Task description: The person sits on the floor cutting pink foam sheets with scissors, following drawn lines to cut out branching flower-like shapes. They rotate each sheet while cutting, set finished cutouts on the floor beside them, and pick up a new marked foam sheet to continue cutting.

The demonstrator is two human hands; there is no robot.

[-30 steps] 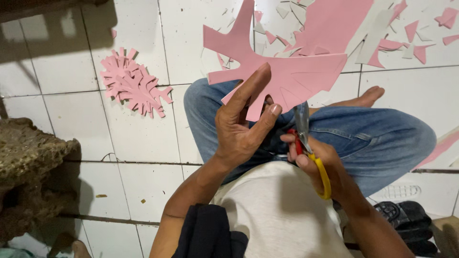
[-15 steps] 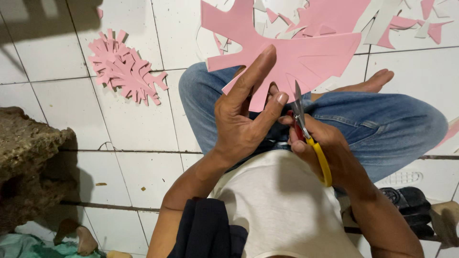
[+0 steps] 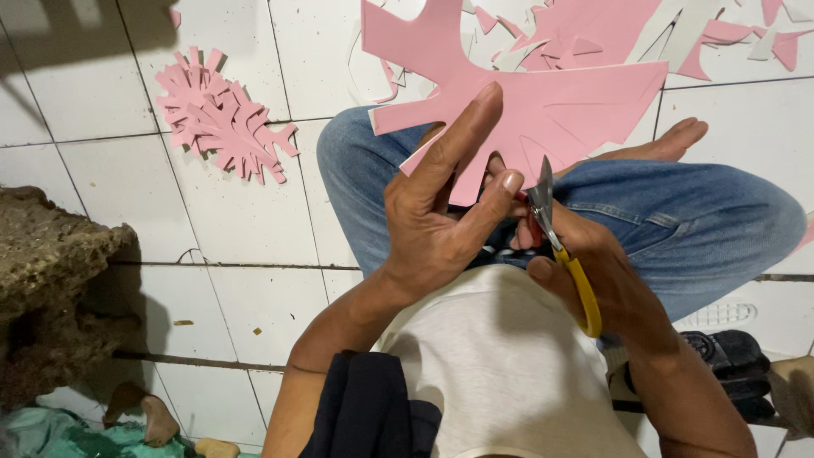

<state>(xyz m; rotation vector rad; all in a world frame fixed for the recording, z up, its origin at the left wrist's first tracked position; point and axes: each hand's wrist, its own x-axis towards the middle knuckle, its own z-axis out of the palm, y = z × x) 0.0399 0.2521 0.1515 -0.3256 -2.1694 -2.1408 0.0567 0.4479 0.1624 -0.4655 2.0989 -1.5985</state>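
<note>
My left hand (image 3: 437, 216) holds a large pink foam sheet (image 3: 543, 102) with cut branch-like arms, thumb and fingers pinching its lower edge above my lap. My right hand (image 3: 593, 271) grips scissors (image 3: 555, 233) with yellow and red handles, the blades pointing up at the sheet's lower edge. I sit cross-legged in blue jeans (image 3: 678, 220) on a white tiled floor (image 3: 229, 297).
A stack of finished pink cut-out shapes (image 3: 222, 119) lies on the tiles to the left. Pink and white offcuts (image 3: 704, 34) litter the floor beyond my knees. A rough stone block (image 3: 51, 280) stands at the left edge. Dark sandals (image 3: 729, 360) sit at the right.
The pink sheet has turned slightly in my left hand, and the scissors have shifted up toward its lower edge. The view has shifted a little.
</note>
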